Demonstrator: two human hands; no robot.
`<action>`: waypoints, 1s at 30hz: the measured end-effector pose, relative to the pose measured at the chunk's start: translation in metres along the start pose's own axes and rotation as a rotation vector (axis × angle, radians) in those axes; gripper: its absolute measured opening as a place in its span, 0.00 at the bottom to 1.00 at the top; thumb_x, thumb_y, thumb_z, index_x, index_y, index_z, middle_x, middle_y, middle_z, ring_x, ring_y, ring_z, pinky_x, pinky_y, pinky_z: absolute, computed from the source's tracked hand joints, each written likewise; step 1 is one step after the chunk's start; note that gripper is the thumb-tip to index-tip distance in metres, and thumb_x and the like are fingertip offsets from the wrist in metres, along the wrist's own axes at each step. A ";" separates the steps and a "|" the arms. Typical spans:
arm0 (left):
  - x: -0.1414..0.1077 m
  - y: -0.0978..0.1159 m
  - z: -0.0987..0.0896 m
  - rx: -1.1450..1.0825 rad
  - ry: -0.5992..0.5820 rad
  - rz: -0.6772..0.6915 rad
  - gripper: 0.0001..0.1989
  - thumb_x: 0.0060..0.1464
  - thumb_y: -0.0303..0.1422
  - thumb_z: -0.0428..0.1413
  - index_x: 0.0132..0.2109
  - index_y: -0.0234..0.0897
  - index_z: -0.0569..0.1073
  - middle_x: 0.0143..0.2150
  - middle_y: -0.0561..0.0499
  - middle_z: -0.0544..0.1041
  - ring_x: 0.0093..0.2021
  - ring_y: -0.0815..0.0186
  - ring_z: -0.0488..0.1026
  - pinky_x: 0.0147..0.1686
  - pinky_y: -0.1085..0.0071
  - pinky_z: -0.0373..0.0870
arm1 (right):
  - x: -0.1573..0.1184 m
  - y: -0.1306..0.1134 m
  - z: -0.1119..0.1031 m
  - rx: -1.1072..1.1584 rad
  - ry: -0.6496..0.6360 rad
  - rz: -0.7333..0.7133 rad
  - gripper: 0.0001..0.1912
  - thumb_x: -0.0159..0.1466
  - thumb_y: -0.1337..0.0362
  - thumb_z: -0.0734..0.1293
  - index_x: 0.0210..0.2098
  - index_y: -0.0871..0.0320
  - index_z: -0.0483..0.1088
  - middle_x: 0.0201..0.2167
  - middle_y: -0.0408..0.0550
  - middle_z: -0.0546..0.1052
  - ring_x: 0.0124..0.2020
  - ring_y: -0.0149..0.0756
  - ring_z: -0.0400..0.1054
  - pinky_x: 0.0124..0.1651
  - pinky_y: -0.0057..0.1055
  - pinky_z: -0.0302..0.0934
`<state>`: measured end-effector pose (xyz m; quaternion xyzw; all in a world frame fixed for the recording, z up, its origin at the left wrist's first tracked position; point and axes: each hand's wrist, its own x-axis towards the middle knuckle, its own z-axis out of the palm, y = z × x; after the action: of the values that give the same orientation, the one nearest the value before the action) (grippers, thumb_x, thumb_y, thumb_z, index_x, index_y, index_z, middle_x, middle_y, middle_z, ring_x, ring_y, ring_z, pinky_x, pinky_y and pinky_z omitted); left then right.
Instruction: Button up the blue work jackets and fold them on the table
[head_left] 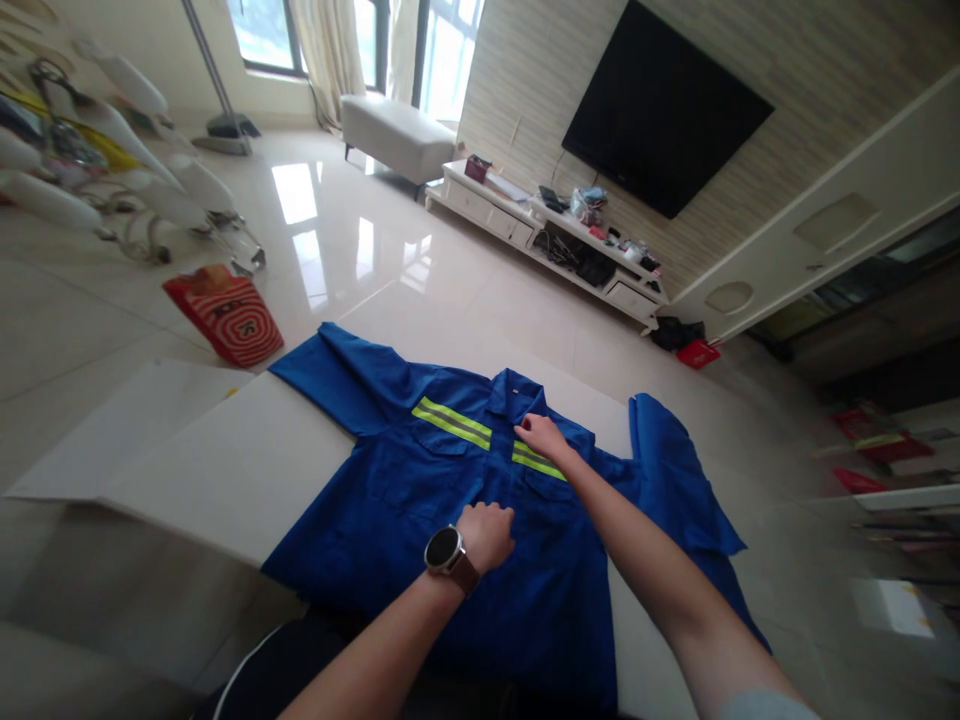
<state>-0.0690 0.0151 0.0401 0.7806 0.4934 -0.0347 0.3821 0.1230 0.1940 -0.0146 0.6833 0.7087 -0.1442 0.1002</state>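
Observation:
A blue work jacket (pixel 435 490) with yellow-green and grey reflective chest strips lies spread front side up on a white table, its collar (pixel 517 392) at the far end. One sleeve (pixel 360 375) reaches out to the left; the other sleeve (pixel 679 470) hangs over the right side. My right hand (pixel 543 438) pinches the front edge just below the collar, beside the right strip. Lower on the front, my left hand (pixel 489 535), with a round watch (pixel 444 548) on its wrist, is closed at the jacket's front edge; its fingertips are hidden.
The white tabletop (pixel 247 460) shows left of the jacket. A red patterned bag (pixel 229 318) stands on the floor beyond it. Further off are a white bench (pixel 397 135), a low TV cabinet (pixel 484 208) with clutter, and white-padded equipment (pixel 161 190) at left.

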 end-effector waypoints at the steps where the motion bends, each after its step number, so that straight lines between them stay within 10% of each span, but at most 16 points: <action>1: 0.000 0.001 0.000 -0.008 0.007 0.005 0.17 0.61 0.36 0.54 0.54 0.36 0.77 0.55 0.35 0.79 0.57 0.44 0.76 0.54 0.50 0.72 | 0.002 -0.018 0.008 -0.001 -0.011 -0.011 0.19 0.69 0.48 0.62 0.45 0.56 0.74 0.44 0.54 0.81 0.44 0.43 0.75 0.46 0.33 0.64; 6: 0.000 -0.001 0.000 -0.032 0.014 0.009 0.16 0.60 0.35 0.55 0.53 0.36 0.78 0.54 0.35 0.79 0.56 0.44 0.76 0.53 0.51 0.73 | 0.013 -0.062 0.032 -0.041 -0.039 -0.012 0.25 0.68 0.53 0.63 0.58 0.64 0.66 0.50 0.66 0.79 0.47 0.51 0.76 0.45 0.38 0.66; 30: 0.008 0.005 0.000 -0.016 0.043 0.012 0.16 0.61 0.35 0.55 0.53 0.34 0.77 0.53 0.33 0.79 0.55 0.44 0.76 0.52 0.50 0.72 | 0.008 -0.069 0.040 -0.012 0.002 -0.059 0.15 0.65 0.69 0.58 0.48 0.59 0.71 0.44 0.61 0.80 0.45 0.51 0.76 0.46 0.38 0.64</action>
<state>-0.0607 0.0201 0.0397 0.7809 0.4973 -0.0115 0.3779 0.0520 0.1865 -0.0499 0.6617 0.7295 -0.1421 0.0995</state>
